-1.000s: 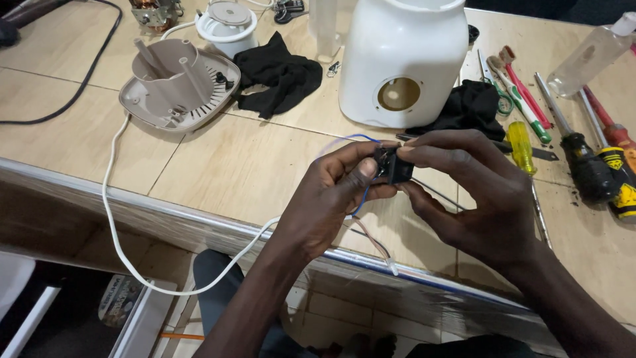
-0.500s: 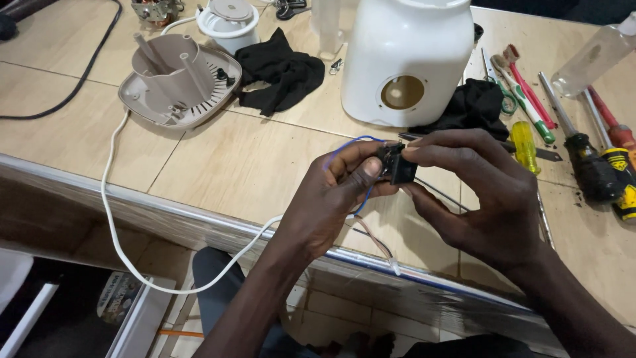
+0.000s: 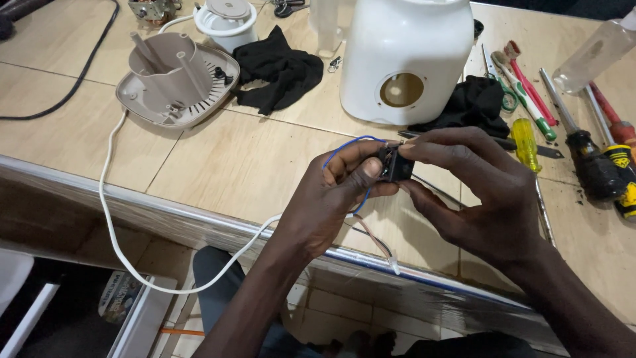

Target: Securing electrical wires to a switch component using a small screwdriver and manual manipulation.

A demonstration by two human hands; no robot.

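1. At center frame, the left hand point(image 3: 331, 195) and right hand point(image 3: 483, 199) both pinch a small black switch point(image 3: 396, 164) above the surface point(image 3: 232, 159).
2. Blue wire point(image 3: 344, 147) loops leftward; the switch sits slightly higher than before.

White housing point(image 3: 405, 59), black cloths point(image 3: 278, 69), screwdrivers point(image 3: 586, 159)

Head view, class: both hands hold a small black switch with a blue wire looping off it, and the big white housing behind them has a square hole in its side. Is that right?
Not quite. In the head view the white housing has a round hole, not a square one. The rest holds: the left hand and right hand together hold the small black switch, with the blue wire looping off it.
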